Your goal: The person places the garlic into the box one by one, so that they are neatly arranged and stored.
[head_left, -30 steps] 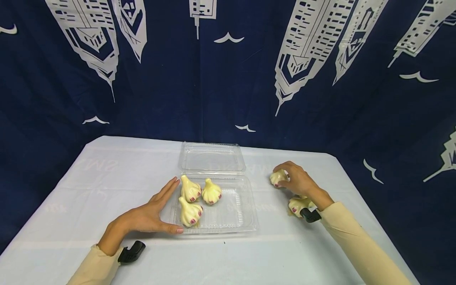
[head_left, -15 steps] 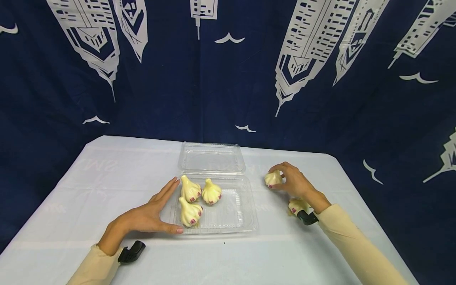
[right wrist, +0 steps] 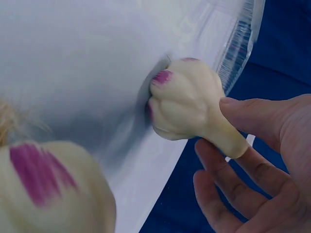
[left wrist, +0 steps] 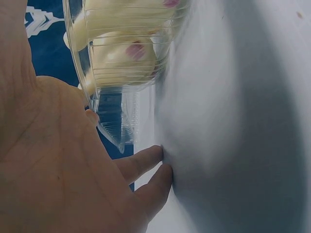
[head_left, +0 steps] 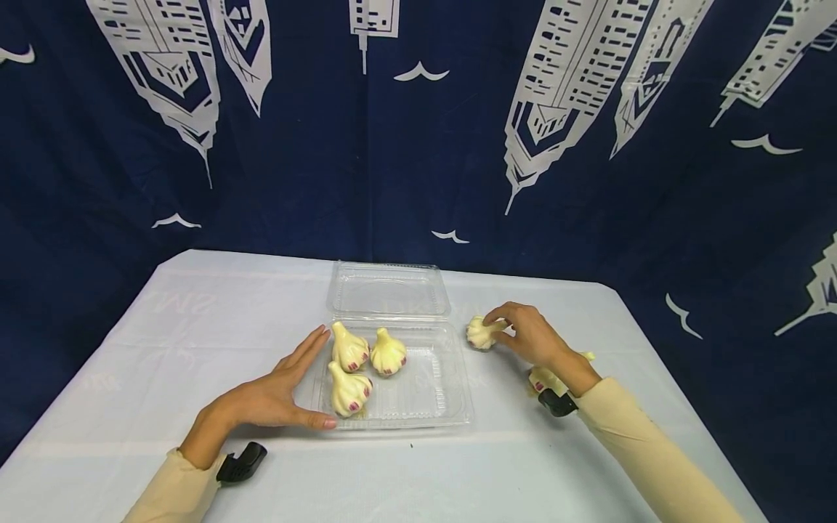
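My right hand (head_left: 532, 338) pinches a cream garlic bulb (head_left: 480, 333) by its neck, right of the clear plastic clamshell container (head_left: 451, 418). In the right wrist view the held garlic bulb (right wrist: 187, 99) shows purple marks, with thumb and fingers on its stem. Whether it touches the table I cannot tell. My left hand (head_left: 275, 396) lies spread along the container's left side, thumb at the near corner. In the left wrist view, that hand (left wrist: 73, 165) has two fingertips down on the table. Three garlic bulbs (head_left: 351, 388) sit in the container's left half.
Another garlic bulb (head_left: 544, 379) lies on the table, partly hidden beneath my right wrist; this bulb (right wrist: 58, 194) looms large in the right wrist view. The container's lid (head_left: 392, 290) lies folded back. Behind the white-covered table (head_left: 216, 327) hangs a dark blue curtain (head_left: 314, 181).
My right hand has drawn the garlic bulb leftward, closer to the container, and now pinches its neck rather than spanning its body. The left hand and container stay put.
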A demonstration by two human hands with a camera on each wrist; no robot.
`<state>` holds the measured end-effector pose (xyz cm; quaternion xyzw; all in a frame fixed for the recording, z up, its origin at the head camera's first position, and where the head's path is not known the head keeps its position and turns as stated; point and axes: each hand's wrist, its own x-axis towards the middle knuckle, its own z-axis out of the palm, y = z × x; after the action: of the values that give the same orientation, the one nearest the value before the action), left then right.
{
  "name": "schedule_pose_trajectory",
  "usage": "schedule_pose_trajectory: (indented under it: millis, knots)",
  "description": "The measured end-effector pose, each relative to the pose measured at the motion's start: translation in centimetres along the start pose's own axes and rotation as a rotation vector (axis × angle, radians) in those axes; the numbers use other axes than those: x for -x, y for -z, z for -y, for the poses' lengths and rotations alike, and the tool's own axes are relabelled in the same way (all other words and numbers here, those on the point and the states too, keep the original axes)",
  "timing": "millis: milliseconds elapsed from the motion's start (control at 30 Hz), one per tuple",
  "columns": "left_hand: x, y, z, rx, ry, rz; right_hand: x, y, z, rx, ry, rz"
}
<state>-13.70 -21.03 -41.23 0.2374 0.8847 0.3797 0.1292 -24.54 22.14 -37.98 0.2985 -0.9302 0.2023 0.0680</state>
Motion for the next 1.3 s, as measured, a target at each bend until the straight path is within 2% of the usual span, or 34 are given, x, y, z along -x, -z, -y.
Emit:
schedule_pose_trajectory:
  millis: [300, 567, 967, 1300]
  knots:
    - [-0.1, 0.1, 0.0, -0.002, -0.002, 0.001, -0.7, -0.6, 0.2, -0.010, -0.030, 0.021]
    - [-0.2, 0.0, 0.0, 0.002, -0.003, 0.003, -1.3, -0.9, 0.3, -0.004, -0.109, 0.074]
    - [-0.2, -0.1, -0.1, 0.003, 0.008, 0.007, -0.9, -1.9, 0.0, -0.014, -0.055, 0.051]
    - [-0.1, -0.1, 0.0, -0.001, -0.006, 0.002, -1.0, 0.0, 1.4, -0.047, -0.029, -0.023]
